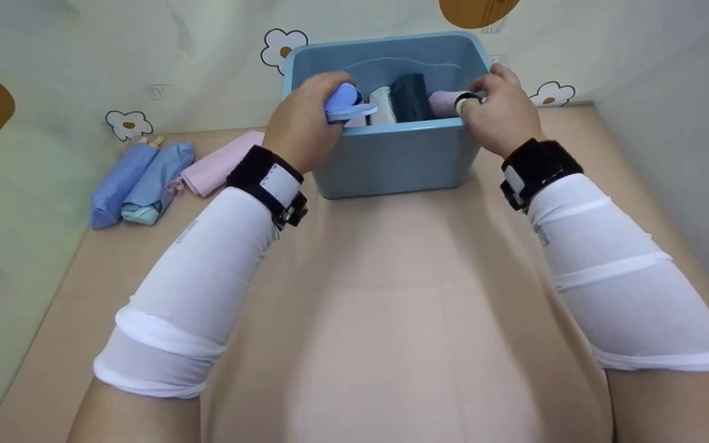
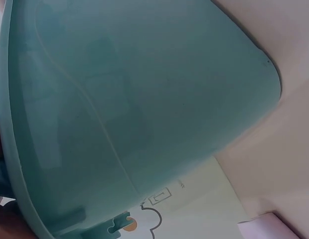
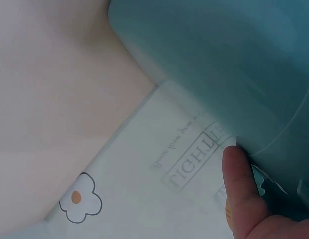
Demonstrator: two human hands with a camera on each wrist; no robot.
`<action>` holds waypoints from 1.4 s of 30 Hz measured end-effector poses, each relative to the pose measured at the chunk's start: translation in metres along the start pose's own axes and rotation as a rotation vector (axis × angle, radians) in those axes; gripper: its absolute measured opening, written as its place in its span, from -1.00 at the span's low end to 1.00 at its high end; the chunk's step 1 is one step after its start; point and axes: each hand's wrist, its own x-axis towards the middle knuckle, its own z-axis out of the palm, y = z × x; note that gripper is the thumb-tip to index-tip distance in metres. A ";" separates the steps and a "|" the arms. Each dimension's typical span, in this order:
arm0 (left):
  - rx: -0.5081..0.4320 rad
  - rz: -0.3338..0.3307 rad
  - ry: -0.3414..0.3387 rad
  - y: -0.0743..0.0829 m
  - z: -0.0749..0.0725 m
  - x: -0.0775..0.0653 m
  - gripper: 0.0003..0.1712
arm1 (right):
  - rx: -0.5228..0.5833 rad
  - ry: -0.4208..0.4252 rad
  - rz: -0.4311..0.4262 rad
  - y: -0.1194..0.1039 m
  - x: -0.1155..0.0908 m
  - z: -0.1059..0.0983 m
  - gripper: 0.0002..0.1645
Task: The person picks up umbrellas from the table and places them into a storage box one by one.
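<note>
A blue plastic bin (image 1: 397, 163) stands at 12 o'clock on the surface (image 1: 404, 307); the hands are apart, left (image 1: 308, 120) gripping a blue item (image 1: 342, 98) at its 9 o'clock side, right (image 1: 505, 114) clasping its 3 o'clock side; seemingly arranging contents, next calling for careful release

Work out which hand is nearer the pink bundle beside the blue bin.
Left. The left hand is right of the pink bundle, at the blue bin's left end; the right hand is farther off, at its right end.
</note>
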 end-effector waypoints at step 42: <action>0.272 -0.010 -0.260 0.007 0.000 0.015 -0.33 | -0.001 0.002 0.007 -0.003 0.000 -0.001 -0.31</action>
